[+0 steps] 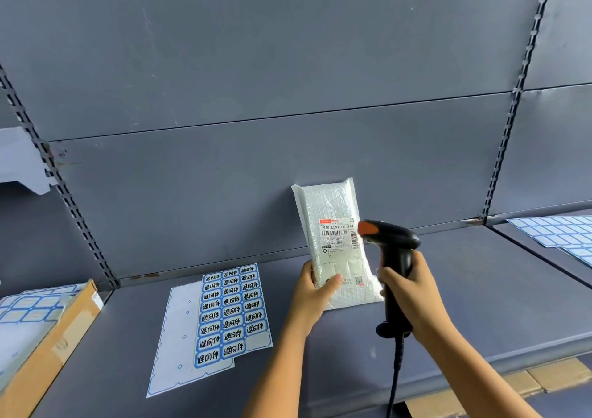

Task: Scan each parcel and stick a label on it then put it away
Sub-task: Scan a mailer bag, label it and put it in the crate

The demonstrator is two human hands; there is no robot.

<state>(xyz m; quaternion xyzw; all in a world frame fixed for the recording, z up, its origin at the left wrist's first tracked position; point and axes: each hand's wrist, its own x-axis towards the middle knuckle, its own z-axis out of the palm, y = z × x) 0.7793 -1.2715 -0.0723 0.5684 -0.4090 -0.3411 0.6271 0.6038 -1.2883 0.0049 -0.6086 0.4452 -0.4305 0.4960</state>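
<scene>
Label sheet (pixel 230 313) lies flat on the shelf (pixel 480 289), left of both hands. Left hand (pixel 315 296) grips the bubble-wrap parcel (pixel 336 244) upright above the shelf; right hand (pixel 413 292) is wrapped around the barcode scanner (pixel 392 251), its head just beside the parcel's shipping label (pixel 338 235).

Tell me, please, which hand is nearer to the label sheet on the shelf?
Left. The left hand, holding the bubble mailer, is right of the label sheet; the right hand, holding the barcode scanner, is farther right, beyond the mailer.
</scene>
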